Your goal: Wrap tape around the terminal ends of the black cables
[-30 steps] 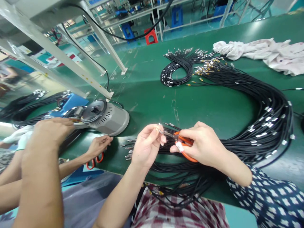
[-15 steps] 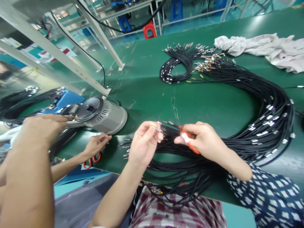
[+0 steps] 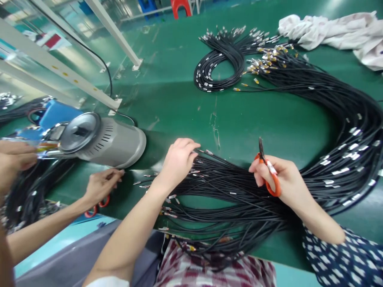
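My left hand [image 3: 178,161] reaches over the near ends of a big bundle of black cables [image 3: 221,181], its thumb and fingertips pinched around the tip of one cable. Orange-handled scissors [image 3: 271,179] are gripped in my right hand [image 3: 283,179], above the bundle, with the short dark blades pointing up and away from me. Many cables carry white labels and metal tips; the bundle curves round on the right to yellow-tipped ends [image 3: 269,57].
A smaller coil of black cables [image 3: 220,75] lies farther back beside a crumpled white cloth [image 3: 329,32]. To the left, a co-worker's hands [image 3: 101,185] are near a grey machine [image 3: 116,143] and red-handled scissors [image 3: 97,207]. Metal frame legs [image 3: 116,36] stand behind.
My right hand with the scissors has moved right, away from my left hand, and the blades now point up. My left hand has turned palm-down over the cable ends. The view has shifted.
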### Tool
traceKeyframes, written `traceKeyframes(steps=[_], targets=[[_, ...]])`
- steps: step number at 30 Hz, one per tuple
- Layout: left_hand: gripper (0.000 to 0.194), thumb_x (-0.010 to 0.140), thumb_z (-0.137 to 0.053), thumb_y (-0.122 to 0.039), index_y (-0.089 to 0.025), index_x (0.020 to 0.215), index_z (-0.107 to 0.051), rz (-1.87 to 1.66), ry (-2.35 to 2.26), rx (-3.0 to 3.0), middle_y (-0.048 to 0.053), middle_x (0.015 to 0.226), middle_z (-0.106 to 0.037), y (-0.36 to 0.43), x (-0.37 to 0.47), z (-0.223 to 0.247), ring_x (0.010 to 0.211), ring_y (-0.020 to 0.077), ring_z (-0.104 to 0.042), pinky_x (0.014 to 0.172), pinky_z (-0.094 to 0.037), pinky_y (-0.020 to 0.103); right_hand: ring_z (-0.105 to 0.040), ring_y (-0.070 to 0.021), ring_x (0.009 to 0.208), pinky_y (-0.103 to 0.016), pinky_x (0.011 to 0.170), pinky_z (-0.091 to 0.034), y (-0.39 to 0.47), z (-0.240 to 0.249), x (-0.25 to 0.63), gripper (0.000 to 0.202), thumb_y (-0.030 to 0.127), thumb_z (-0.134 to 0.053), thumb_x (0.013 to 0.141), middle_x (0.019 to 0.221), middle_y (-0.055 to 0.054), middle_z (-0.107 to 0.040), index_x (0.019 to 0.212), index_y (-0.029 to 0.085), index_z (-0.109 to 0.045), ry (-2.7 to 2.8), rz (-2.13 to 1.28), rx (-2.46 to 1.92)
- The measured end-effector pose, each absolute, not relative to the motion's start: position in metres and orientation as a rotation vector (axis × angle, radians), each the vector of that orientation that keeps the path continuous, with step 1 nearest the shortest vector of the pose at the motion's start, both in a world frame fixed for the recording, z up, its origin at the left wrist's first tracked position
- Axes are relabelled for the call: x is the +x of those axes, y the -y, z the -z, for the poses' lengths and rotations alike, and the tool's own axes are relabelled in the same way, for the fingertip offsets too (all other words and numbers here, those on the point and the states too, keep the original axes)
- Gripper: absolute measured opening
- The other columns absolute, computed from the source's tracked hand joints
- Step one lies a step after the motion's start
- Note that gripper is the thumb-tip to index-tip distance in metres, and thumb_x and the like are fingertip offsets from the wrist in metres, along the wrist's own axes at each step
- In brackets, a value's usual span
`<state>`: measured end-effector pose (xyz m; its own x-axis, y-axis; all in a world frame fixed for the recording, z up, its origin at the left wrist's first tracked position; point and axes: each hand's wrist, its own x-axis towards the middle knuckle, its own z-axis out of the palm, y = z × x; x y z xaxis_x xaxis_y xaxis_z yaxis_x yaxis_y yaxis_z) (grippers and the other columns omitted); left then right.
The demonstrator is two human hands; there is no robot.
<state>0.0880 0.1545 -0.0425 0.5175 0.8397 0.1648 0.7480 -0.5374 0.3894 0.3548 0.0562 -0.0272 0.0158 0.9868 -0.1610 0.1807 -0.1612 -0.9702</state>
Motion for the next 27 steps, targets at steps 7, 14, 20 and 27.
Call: traceKeyframes(steps=[7,14,20,27], targets=[[0.013,0.084,-0.059,-0.015,-0.019,0.075,-0.067,-0.580,-1.266,2.128,0.006,0.084,-0.068,-0.172,0.094,0.047,0.088,0.0232,-0.061,0.085,-0.046,0.038,-0.047,-0.0106,0.045,-0.025,0.047,-0.038,-0.056,0.026,0.355,0.050,0.068,-0.062,0.082,0.051,0.001,-0.057,0.069,0.020,-0.063,1.254,-1.239,-1.500],[0.013,0.082,-0.071,-0.023,-0.017,0.090,-0.064,-0.826,-1.127,1.372,0.000,0.071,-0.068,-0.156,0.092,0.026,0.068,0.0137,-0.065,0.073,-0.049,0.026,-0.044,-0.0101,0.048,-0.025,0.049,-0.035,-0.058,0.027,0.356,0.051,0.068,-0.063,0.081,0.051,0.001,-0.056,0.067,0.019,-0.063,1.257,-1.259,-1.520],[0.014,0.080,-0.075,-0.024,-0.016,0.087,-0.065,-0.868,-1.058,1.228,0.000,0.069,-0.068,-0.148,0.090,0.020,0.064,0.0119,-0.066,0.068,-0.050,0.023,-0.043,-0.0099,0.047,-0.025,0.049,-0.034,-0.058,0.029,0.355,0.050,0.066,-0.061,0.084,0.051,0.001,-0.056,0.067,0.019,-0.063,1.310,-1.241,-1.538],[0.009,0.085,-0.071,-0.024,-0.015,0.089,-0.073,-0.887,-1.034,1.308,0.002,0.072,-0.069,-0.132,0.093,0.005,0.065,0.0111,-0.064,0.069,-0.051,0.023,-0.055,-0.0161,0.058,-0.029,0.059,-0.043,-0.054,0.031,0.354,0.040,0.060,-0.064,0.084,0.063,-0.002,-0.064,0.077,0.021,-0.067,1.561,-1.067,-1.619]])
